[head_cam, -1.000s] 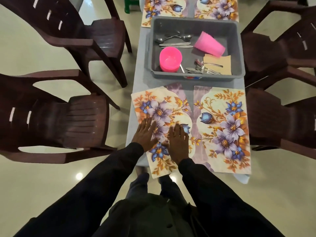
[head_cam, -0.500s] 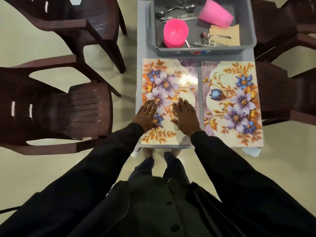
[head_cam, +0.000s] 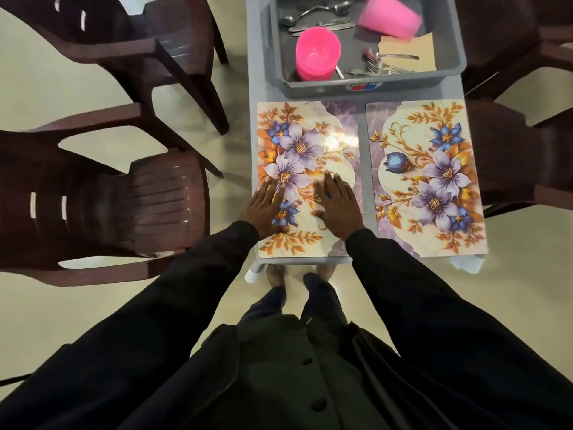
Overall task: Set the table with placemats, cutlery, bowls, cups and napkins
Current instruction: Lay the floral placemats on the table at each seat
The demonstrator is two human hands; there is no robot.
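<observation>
Two floral placemats lie side by side at the near end of the grey table (head_cam: 252,88). My left hand (head_cam: 263,209) and my right hand (head_cam: 339,206) press flat, fingers straight, on the near half of the left placemat (head_cam: 310,135), which sits square with the table's edge. The right placemat (head_cam: 428,181) lies untouched beside it. Behind them a grey bin (head_cam: 366,83) holds an upright pink cup (head_cam: 317,54), a second pink cup (head_cam: 390,15) on its side, spoons (head_cam: 313,12), forks (head_cam: 376,65) and tan napkins (head_cam: 409,52).
Dark brown plastic chairs stand close on both sides: two on the left (head_cam: 130,206) (head_cam: 155,41) and others on the right (head_cam: 527,169). My bare feet (head_cam: 276,274) stand at the table's near edge on a pale tiled floor.
The left placemat, skewed a second ago, has been turned straight under both hands and now lines up with the table edge. The view has tilted downward, closer to the table.
</observation>
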